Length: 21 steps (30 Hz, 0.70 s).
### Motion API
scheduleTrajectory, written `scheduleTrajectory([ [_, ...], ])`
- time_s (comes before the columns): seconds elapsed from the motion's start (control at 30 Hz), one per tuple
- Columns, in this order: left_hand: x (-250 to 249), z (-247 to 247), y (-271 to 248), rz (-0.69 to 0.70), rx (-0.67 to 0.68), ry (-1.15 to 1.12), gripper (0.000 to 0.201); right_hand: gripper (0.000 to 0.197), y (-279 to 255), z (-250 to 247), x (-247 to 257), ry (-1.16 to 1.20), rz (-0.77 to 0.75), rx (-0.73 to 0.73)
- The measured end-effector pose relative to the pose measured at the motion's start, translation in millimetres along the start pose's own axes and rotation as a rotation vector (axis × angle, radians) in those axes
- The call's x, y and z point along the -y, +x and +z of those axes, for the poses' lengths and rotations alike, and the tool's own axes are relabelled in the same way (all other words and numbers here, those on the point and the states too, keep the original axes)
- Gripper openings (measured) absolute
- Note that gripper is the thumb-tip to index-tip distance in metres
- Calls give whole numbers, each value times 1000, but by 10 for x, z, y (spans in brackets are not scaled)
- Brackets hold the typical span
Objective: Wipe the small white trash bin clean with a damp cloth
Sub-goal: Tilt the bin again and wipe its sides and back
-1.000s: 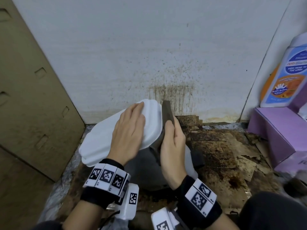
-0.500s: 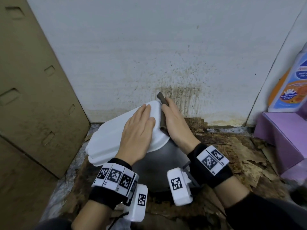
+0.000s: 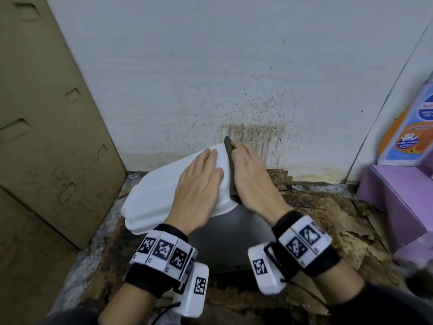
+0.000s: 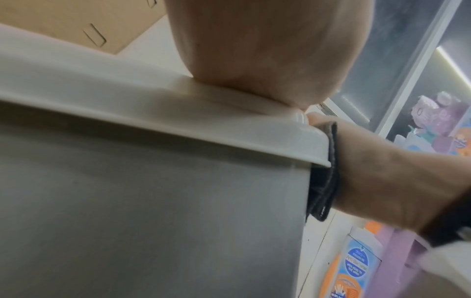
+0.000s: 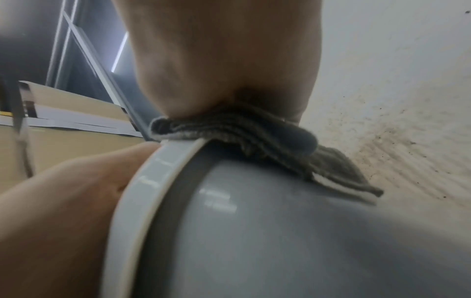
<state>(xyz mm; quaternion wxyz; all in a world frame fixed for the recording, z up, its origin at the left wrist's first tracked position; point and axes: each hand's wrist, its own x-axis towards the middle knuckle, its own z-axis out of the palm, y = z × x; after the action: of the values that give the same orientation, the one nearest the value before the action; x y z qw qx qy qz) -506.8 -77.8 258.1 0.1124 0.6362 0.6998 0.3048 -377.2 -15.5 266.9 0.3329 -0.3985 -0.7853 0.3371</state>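
Item: small white trash bin (image 3: pixel 232 245), grey body with white lid (image 3: pixel 164 191), standing on the stained floor (image 3: pixel 328 221) against the far wall (image 3: pixel 210 66), a cardboard panel (image 3: pixel 46 113) to its left, a purple box (image 3: pixel 398 202) and a bottle (image 3: pixel 407 127) to its right. My left hand (image 3: pixel 199 186) lies flat on the lid, fingers (image 3: pixel 208 158) straight and together, steadying it. My right hand (image 3: pixel 250 177) presses the folded grey cloth (image 3: pixel 230 170) against the lid's right edge, fingers extended along it; from the right wrist view the cloth (image 5: pixel 242 129) sits bunched between palm and rim, so I cannot tell whether the thumb curls round it. Step in hand, as I judge it: wiping the lid's rim. Next move calls for drawing the cloth along that edge toward me with firm pressure, then down the grey side, the left hand bracing.
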Motion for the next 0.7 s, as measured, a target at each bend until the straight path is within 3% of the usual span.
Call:
scheduleTrajectory([
  [0.13, -8, -1, 5, -20, 5, -20, 52, 49, 251, -143, -32, 5, 37, 103],
  [0.27, 2, -43, 39, -10, 22, 28, 51, 45, 244, -127, -17, 22, 32, 107],
  [0.37, -3, -70, 38, -8, 28, 41, 51, 45, 124, -45, -24, 88, 41, 25],
  [0.47, 11, -71, 55, -24, 79, -9, 51, 63, -119, 84, 18, 61, 15, -55],
  [0.57, 76, -93, 93, -53, 49, -17, 52, 52, -444, 304, 112, 218, 97, -126],
  [0.7, 98, -115, 56, -18, 97, 22, 50, 52, -572, 554, 141, 243, 39, -232],
])
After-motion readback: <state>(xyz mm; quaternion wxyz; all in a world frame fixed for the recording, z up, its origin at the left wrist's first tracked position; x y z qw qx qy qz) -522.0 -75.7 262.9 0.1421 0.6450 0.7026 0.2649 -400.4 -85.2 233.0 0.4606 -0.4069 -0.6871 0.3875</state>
